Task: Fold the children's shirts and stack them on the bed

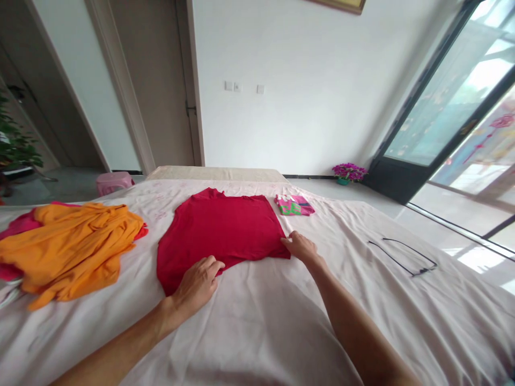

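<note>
A red shirt (219, 230) lies spread flat on a bed covered with a pale pink sheet (261, 321). My left hand (197, 284) rests on the shirt's near hem, fingers curled and pinching the cloth. My right hand (301, 247) is at the shirt's near right corner, fingertips closed on the edge of the fabric. Both forearms reach in from the bottom of the view.
A heap of orange clothes (72, 246) over pink ones lies at the left. A small folded pink and green garment (294, 205) sits beyond the shirt. A black wire hanger (406, 257) lies at the right. Pink stool (113, 182), doorway, potted flowers (349, 172), glass door behind.
</note>
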Tool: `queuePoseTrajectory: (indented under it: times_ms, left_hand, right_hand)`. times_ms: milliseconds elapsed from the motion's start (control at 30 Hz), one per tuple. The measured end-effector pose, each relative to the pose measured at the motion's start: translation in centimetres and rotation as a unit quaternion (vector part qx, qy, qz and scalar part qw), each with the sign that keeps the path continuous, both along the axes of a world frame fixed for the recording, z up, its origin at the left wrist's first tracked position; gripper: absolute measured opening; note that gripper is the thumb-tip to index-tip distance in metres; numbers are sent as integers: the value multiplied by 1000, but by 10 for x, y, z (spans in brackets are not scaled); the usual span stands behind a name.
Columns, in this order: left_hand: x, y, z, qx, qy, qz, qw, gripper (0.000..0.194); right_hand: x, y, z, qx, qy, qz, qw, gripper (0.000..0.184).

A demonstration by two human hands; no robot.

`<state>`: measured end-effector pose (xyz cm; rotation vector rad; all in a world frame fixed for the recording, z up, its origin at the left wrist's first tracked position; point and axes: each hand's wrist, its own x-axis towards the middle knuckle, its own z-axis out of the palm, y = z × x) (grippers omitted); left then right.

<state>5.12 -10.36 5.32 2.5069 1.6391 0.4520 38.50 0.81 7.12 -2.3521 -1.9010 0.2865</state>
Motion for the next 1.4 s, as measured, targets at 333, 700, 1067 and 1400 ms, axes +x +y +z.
queuePoseTrajectory:
  times_ms: [333,700,1067,1400]
  left_hand:
    - [-9,-1,4,-17,-45,-18,999,39]
    - [-24,9,19,-144,-96,-104,979,41]
    - [-40,96,1,-11,-200,38,979,53]
    - [-130,100,-48,35,48,93,994,60]
  right_hand:
    - [6,4,-18,76,238,9,968,29]
    - [28,-6,-14,26,82,21,996,24]
    - [-70,46,-5,119,26,234,965,55]
    - [-29,63,-41,73,-66,218,971,63]
